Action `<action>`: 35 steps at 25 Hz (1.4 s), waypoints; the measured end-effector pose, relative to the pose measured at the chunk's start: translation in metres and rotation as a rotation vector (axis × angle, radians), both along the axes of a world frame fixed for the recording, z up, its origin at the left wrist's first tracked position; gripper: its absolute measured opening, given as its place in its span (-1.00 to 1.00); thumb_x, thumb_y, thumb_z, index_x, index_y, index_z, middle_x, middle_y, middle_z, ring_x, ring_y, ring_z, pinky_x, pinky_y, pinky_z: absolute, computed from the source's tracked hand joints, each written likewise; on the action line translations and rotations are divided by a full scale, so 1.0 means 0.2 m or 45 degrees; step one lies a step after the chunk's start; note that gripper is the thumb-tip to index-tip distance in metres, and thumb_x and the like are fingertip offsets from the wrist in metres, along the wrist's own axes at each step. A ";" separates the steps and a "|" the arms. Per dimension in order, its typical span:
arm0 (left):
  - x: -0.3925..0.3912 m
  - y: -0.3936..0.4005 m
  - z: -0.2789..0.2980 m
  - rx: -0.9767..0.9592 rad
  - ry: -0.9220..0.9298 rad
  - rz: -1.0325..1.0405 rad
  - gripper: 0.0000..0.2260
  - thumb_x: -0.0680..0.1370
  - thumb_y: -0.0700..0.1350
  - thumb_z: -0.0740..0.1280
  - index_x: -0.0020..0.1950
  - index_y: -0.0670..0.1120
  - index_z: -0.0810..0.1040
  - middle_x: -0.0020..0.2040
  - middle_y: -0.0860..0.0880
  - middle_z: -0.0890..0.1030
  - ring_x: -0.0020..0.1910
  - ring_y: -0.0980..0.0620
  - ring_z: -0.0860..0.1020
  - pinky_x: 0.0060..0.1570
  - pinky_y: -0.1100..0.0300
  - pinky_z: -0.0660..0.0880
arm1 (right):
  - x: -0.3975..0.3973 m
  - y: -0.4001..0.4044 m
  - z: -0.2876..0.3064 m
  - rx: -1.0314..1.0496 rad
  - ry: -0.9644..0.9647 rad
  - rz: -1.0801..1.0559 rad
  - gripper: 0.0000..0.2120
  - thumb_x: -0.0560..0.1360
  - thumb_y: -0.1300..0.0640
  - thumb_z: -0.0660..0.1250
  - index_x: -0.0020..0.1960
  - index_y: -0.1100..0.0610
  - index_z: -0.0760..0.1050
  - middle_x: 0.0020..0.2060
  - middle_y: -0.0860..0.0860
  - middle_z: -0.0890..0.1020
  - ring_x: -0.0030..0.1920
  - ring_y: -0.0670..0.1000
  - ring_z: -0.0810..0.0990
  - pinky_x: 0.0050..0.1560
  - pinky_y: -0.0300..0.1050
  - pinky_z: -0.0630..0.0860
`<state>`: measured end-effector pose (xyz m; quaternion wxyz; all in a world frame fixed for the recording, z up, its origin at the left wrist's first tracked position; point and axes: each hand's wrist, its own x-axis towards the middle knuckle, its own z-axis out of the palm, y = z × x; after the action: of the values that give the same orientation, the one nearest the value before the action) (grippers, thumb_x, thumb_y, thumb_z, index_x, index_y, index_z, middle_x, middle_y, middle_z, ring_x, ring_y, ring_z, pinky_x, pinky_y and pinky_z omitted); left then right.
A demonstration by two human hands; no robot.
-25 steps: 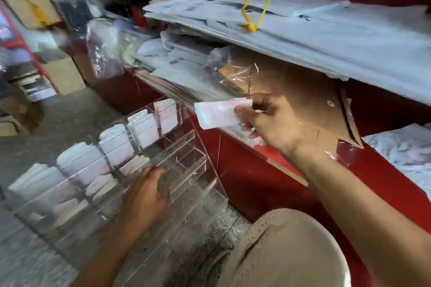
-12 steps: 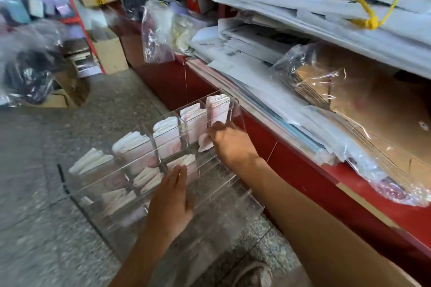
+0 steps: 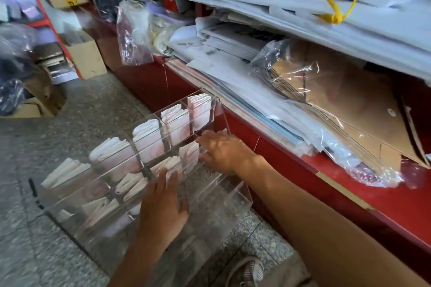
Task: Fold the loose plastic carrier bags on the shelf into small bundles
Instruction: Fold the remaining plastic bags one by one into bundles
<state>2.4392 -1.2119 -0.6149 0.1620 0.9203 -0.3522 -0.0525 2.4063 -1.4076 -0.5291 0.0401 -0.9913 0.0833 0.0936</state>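
Partly hidden, our right hand (image 3: 225, 154) has its fingertips tucked into the right end of the clear acrylic compartment organiser (image 3: 224, 198), at a folded pinkish-white plastic bag bundle (image 3: 190, 154) in the second row. Whether the fingers pinch that bundle or only touch it we cannot tell; the acrylic walls and glare blur the contact. More folded white bundles (image 3: 149, 141) stand upright in the back row's compartments, others lie in the rows nearer us, and the nearest rows are hard to read through the plastic. Behind the organiser runs the red shelf (image 3: 338, 170), piled with flat stacks of white printed bags (image 3: 233, 77) and a clear-wrapped pack of brown cardboard sheets (image 3: 345, 105). A yellow cord (image 3: 335, 7) hangs over the upper stack. A crinkled clear plastic bag (image 3: 133, 35) hangs at the shelf's far end. Our left hand (image 3: 163, 207) lies flat, fingers straight and together, pressed on the organiser's front tiers, holding nothing.
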 end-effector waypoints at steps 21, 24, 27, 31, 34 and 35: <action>-1.51 -1.50 0.66 -0.302 -0.203 -1.535 -0.55 0.53 -0.01 0.32 0.41 0.01 0.42 0.36 0.06 0.46 0.33 0.03 0.39 0.37 0.13 0.26 | -2.61 -0.71 0.09 0.048 -0.364 -1.399 -0.63 0.48 0.01 0.35 0.28 0.01 0.53 0.25 0.00 0.55 0.20 0.11 0.54 0.23 0.01 0.46; -1.67 -1.65 0.59 -0.045 -0.220 -1.661 -0.50 0.51 -0.08 0.33 0.44 -0.05 0.36 0.42 -0.01 0.36 0.38 -0.05 0.34 0.37 0.10 0.24 | -2.68 -0.69 0.13 0.191 -0.436 -1.350 -0.82 0.43 0.07 0.42 0.03 -0.04 0.60 0.05 -0.17 0.60 -0.04 -0.10 0.55 0.06 -0.23 0.46; -1.73 -1.74 0.47 -0.186 -0.163 -1.670 -0.69 0.51 -0.17 0.30 0.25 -0.06 0.54 0.25 0.01 0.53 0.24 -0.06 0.49 0.21 0.01 0.44 | -2.75 -0.69 0.16 0.378 -0.481 -1.424 -0.73 0.46 0.03 0.43 0.15 -0.08 0.53 0.03 -0.21 0.57 0.01 -0.18 0.57 -0.11 -0.41 0.42; -1.73 -1.79 0.38 -0.384 -0.187 -1.567 -0.89 0.52 -0.23 0.35 -0.07 -0.06 0.64 -0.08 0.06 0.60 -0.04 -0.04 0.57 -0.03 0.03 0.53 | -2.83 -0.78 0.17 0.453 -0.658 -1.673 -0.65 0.50 0.05 0.40 0.26 0.02 0.46 0.11 -0.08 0.58 -0.06 -0.08 0.62 -0.20 -0.28 0.47; -1.75 -1.75 0.42 -0.497 0.106 -1.346 -0.93 0.57 -0.19 0.33 -0.07 -0.04 0.58 -0.15 0.08 0.60 -0.13 0.06 0.54 -0.14 0.21 0.42 | -2.85 -0.82 0.16 0.559 -0.755 -1.781 -0.66 0.51 0.10 0.37 0.27 0.06 0.45 0.10 -0.03 0.62 -0.12 0.00 0.64 -0.19 -0.19 0.51; -1.77 -1.74 0.46 -0.539 0.321 -1.198 -0.92 0.60 -0.16 0.30 -0.07 -0.02 0.55 -0.18 0.09 0.59 -0.19 0.10 0.53 -0.23 0.24 0.39 | -2.85 -0.83 0.16 0.593 -0.814 -1.822 -0.65 0.51 0.14 0.35 0.28 0.07 0.44 0.11 -0.02 0.61 -0.12 0.03 0.65 -0.18 -0.13 0.54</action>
<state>2.0860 -1.5592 -0.5230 0.3443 0.5966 -0.7076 -0.1576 1.8368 -1.5741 -0.4980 0.3168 -0.6434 0.6589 -0.2270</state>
